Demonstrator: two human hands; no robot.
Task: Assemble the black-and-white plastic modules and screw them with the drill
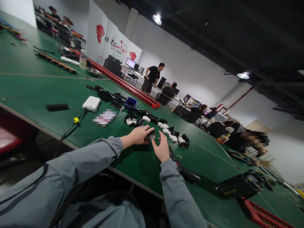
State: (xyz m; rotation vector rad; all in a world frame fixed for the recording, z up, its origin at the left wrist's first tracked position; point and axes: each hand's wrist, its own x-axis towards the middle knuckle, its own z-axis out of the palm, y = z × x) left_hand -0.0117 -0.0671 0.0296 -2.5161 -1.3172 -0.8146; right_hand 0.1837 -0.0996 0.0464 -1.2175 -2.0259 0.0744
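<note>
Well, left hand [136, 136]: near the middle of the frame, its fingers bend over a small gray block [151, 136] and touch its top. I cannot tell if it grips tight or just rests.
Right hand [162, 148]: just right of the block, let go and loose, with thumb and fingers spread apart.
Small gray block: middle of the frame, partly hidden by the fingers, with a dull red piece [144, 142] showing below it.
Green table [59, 87]: goes from the upper left of the frame to the lower right.
Black and white parts [165, 129]: in a bumpy row just above the hands and to the right.
Blue bin [130, 102]: above that row, near the middle of the frame.
White box [91, 103]: left of the middle, with a cord that has a yellow tag [76, 120].
Black bar [57, 107]: left side of the frame.
Black tool [191, 175]: lying by the right sleeve [177, 186].
Black case [238, 185]: lower right of the frame.
Red rack [266, 214]: bottom right corner.
Long red rail [128, 86]: upper middle, along the far edge.
Standing person [154, 74]: upper middle, in black, bending a bit.
</note>
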